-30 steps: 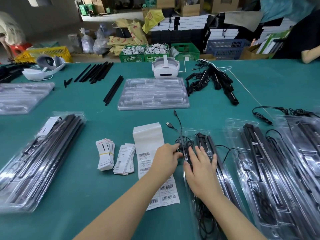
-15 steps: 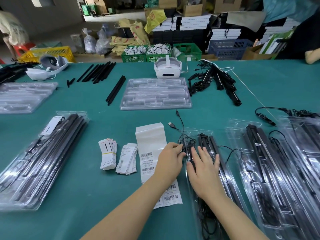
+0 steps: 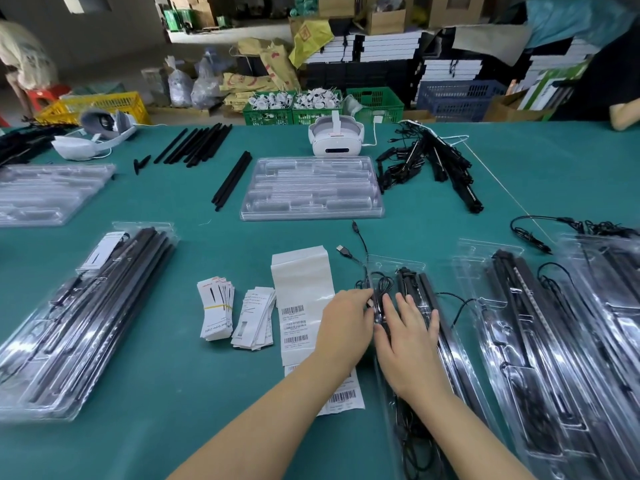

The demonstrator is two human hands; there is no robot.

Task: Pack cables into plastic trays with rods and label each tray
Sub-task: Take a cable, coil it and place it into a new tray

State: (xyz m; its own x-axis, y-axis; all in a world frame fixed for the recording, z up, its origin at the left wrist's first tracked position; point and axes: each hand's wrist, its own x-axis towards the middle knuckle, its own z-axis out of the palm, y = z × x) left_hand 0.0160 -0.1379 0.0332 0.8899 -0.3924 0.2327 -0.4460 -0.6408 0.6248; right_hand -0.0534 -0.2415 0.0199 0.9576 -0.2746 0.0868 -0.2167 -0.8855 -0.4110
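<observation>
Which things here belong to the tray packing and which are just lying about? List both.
Job in hand:
- tray under the hands
- cable being tucked in
- left hand and right hand
- barcode label strip
- loose black rods
- empty clear trays

Lying about:
- white headset
- grey headset
- green crates
- yellow crate

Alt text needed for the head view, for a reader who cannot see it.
On a green table, a left hand and a flat right hand work black cable into a clear plastic tray of black rods. A white barcode label strip lies beside it, between other filled trays.
</observation>
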